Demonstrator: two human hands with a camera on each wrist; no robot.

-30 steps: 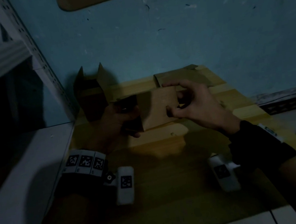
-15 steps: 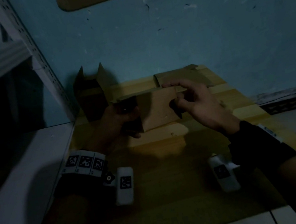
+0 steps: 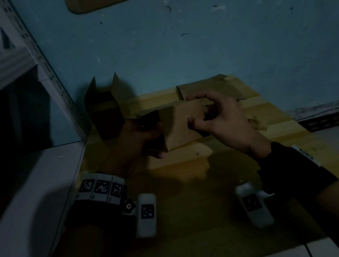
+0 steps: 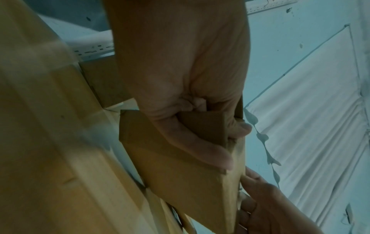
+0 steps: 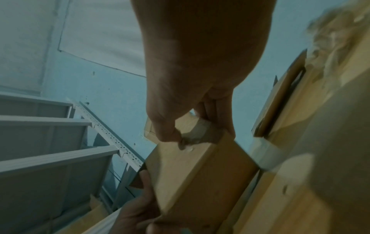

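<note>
We hold the small cardboard box (image 3: 182, 126) over the wooden table (image 3: 194, 192), at the middle of the head view. Its long side runs left to right and its lit front face is turned toward us. We cannot tell whether its lower edge touches the boards.

Our left hand (image 3: 135, 137) grips the shadowed left end. In the left wrist view its fingers (image 4: 238, 128) are curled over a folded flap, and the thumb is pressed along the face below, so all of them are clamped on the cardboard.

Our right hand (image 3: 221, 117) takes the right end, with the forefinger hooked over the top edge and the thumb set on the front face. In the right wrist view the thumb and fingers close together on a whitish patch at that end, and we cannot tell what the patch is.

Just right of the box in that same view, a pale roll (image 5: 266, 156) lies on the table. Behind our right hand, toward the upper right of the tabletop, lies a flat cardboard sheet (image 3: 206, 88). At the back left corner an open carton (image 3: 106, 115) stands with its flaps up against the blue wall (image 3: 216, 35). A white shelf board (image 3: 21, 191) fills the lower left of the frame, and a perforated metal upright (image 3: 48, 64) slants above it.
</note>
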